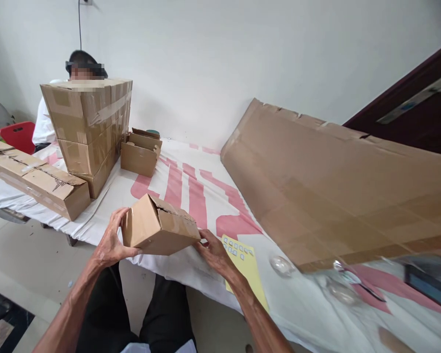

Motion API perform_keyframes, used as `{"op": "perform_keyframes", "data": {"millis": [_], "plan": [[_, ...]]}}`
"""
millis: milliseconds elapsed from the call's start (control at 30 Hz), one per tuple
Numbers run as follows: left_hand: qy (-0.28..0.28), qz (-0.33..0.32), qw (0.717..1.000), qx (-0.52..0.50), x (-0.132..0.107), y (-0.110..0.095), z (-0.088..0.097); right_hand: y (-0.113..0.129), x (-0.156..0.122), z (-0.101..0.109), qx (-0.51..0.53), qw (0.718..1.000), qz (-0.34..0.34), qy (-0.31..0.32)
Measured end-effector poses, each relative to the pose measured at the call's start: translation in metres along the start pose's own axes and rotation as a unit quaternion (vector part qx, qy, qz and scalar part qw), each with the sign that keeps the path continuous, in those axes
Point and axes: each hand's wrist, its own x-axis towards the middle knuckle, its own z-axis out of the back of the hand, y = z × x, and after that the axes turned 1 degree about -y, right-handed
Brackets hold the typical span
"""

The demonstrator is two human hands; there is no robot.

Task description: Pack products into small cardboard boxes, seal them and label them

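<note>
Grasping the box [160, 226] at its two ends, I have it tilted above the near edge of the table [112, 193]; whether its underside meets the cloth [194, 196], I can't tell. My left hand [112, 242] is spread round one end, thumb low, while my right hand [211, 251] has only fingers at the opposite lower corner. That right hold looks the weaker—if it slips, the box could swing down and drop past the edge to the floor [40, 250]. The top seam is ragged, so squeezing hard might tear it further. My right forearm crosses the yellow sheet [248, 269] by the near edge and could drag it askew.

The box is stiff brown card, oblong, glossy where tape lies. The cloth is white with flat pink shapes, rucked in places. Along the near edge leftward runs a row of boxes [55, 181], a taped stack [84, 122] behind—square-cornered, smooth-sided.
</note>
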Motion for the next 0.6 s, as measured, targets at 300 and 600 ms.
{"op": "perform_keyframes", "data": {"millis": [300,600], "plan": [[0.035,0.089,0.995,0.010,-0.006,0.024,0.024,-0.015,-0.010,-0.015,-0.170,0.985,0.026,0.004],[-0.058,0.153,0.982,-0.090,-0.008,0.050,0.059,-0.008,-0.011,-0.017,-0.175,0.983,0.045,-0.009]]}}
